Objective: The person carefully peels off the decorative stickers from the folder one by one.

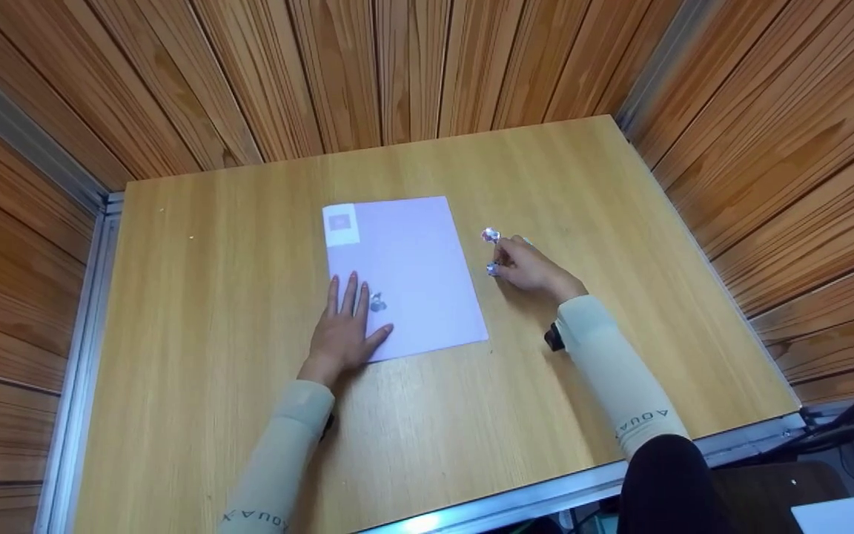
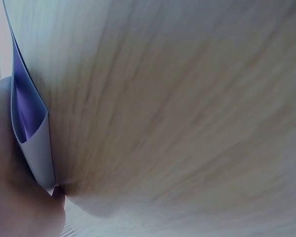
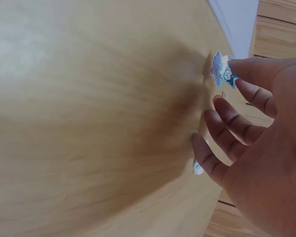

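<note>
A pale purple folder (image 1: 427, 274) lies on the table, with a white patch (image 1: 341, 225) at its top left corner. A small grey sticker (image 1: 377, 302) shows on the folder, beside my left fingers. My left hand (image 1: 342, 330) rests spread on the folder's lower left corner. In the left wrist view, the folder's edge (image 2: 39, 158) gapes and shows purple inside. To the right of the folder, my right hand (image 1: 527, 265) pinches a small cut-out sticker (image 3: 218, 69) between thumb and index finger, the other fingers bent. Another shiny sticker (image 1: 491, 235) lies just beyond that hand.
The wooden table (image 1: 212, 297) has plank walls (image 1: 405, 74) behind and at both sides. A metal rail (image 1: 516, 504) runs along its front edge. Black cables (image 1: 842, 430) and a white sheet (image 1: 853, 515) are at the lower right, off the table.
</note>
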A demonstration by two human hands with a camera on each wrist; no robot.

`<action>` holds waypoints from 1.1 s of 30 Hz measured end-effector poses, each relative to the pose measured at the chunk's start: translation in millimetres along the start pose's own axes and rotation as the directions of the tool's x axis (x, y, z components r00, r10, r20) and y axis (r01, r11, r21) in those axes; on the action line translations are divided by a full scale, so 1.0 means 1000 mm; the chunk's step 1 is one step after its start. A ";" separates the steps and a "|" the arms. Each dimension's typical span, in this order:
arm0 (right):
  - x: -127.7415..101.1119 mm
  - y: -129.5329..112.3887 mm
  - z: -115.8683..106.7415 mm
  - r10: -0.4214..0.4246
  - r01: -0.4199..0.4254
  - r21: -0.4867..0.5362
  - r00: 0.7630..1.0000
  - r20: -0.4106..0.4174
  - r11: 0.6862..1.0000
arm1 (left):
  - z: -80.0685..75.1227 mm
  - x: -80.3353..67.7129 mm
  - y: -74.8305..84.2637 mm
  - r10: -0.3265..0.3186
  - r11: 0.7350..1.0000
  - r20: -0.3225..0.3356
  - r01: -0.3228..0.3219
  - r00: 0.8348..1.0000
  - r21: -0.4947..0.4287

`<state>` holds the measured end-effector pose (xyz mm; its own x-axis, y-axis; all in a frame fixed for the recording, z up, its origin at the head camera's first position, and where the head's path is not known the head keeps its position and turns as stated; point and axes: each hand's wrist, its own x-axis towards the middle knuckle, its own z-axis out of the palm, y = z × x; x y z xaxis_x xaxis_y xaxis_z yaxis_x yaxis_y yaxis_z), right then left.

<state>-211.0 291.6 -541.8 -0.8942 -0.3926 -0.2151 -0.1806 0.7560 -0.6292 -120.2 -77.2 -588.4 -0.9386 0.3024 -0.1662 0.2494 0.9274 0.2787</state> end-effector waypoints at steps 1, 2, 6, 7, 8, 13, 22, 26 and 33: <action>0.000 0.002 0.000 0.007 -0.007 -0.002 1.000 -0.002 1.000 | 0.001 0.000 -0.001 -0.002 1.000 -0.001 0.002 1.000 0.000; -0.001 0.002 0.000 0.016 -0.016 -0.001 1.000 -0.004 1.000 | 0.000 -0.001 0.000 -0.002 1.000 -0.004 0.001 1.000 -0.007; -0.001 0.004 0.003 0.051 -0.051 0.013 0.999 -0.010 0.999 | -0.001 -0.002 -0.001 -0.005 1.000 -0.001 0.005 1.000 -0.014; -0.001 0.004 0.003 0.058 -0.058 0.015 0.998 -0.012 0.998 | -0.001 -0.002 -0.001 -0.006 1.000 0.003 0.006 1.000 -0.010; -0.001 0.004 0.004 0.065 -0.064 0.019 0.998 -0.014 0.998 | 0.000 -0.002 -0.001 -0.005 1.000 0.004 0.005 1.000 -0.010; 0.002 0.006 0.007 0.073 -0.074 -0.007 0.997 -0.035 0.997 | 0.001 -0.003 -0.002 -0.010 1.000 0.005 0.010 1.000 -0.002; 0.003 0.005 0.011 0.074 -0.077 -0.043 0.996 -0.057 0.996 | -0.002 -0.004 0.001 0.005 1.000 -0.024 -0.005 1.000 -0.012; 0.003 0.005 0.010 0.089 -0.091 -0.025 0.994 -0.063 0.996 | 0.000 -0.002 0.000 -0.001 1.000 -0.012 0.001 1.000 -0.015; 0.003 0.008 0.011 0.099 -0.099 -0.006 0.993 -0.072 0.995 | -0.001 -0.001 0.002 -0.006 1.000 -0.005 0.006 1.000 -0.007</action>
<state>-211.1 290.3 -555.2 -0.9347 -0.2775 -0.2220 -0.0934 0.7945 -0.6000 -119.1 -76.1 -586.8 -0.9411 0.2959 -0.1635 0.2423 0.9276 0.2842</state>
